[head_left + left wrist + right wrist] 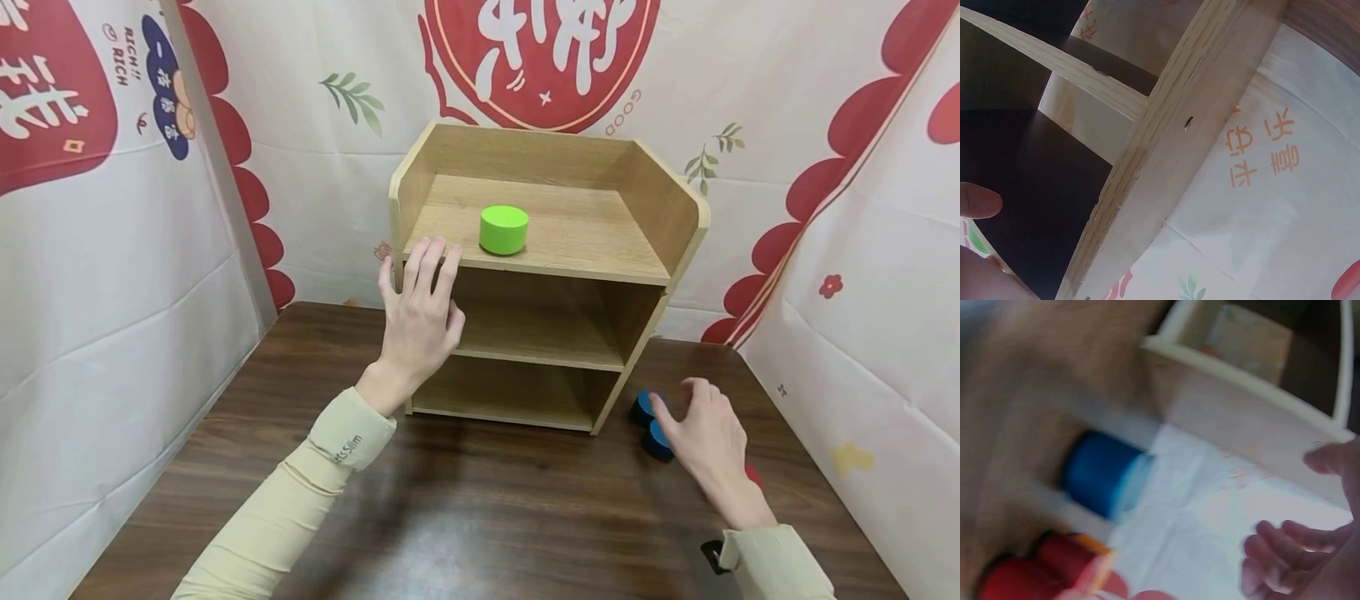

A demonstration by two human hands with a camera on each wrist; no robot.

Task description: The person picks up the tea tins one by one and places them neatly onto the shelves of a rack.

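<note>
A bright green round block (503, 231) sits on the top shelf of a small wooden shelf unit (540, 361), close to its front edge. My left hand (422, 312) is at the unit's front left, its spread fingers overlapping the top shelf edge and holding nothing. To the right of the unit, my right hand (705, 433) hovers by two blue round blocks (658, 440) on the table, with its thumb and fingers apart. The right wrist view is blurred; there a blue block (1100, 475) lies away from the loosely bent fingers of that hand.
A red piece (753, 476) peeks out behind my right wrist. Red blocks (1016, 578) and an orange piece (1099, 547) appear in the right wrist view. The dark wooden table (450, 517) is enclosed by printed white cloth (315, 217) at back and sides.
</note>
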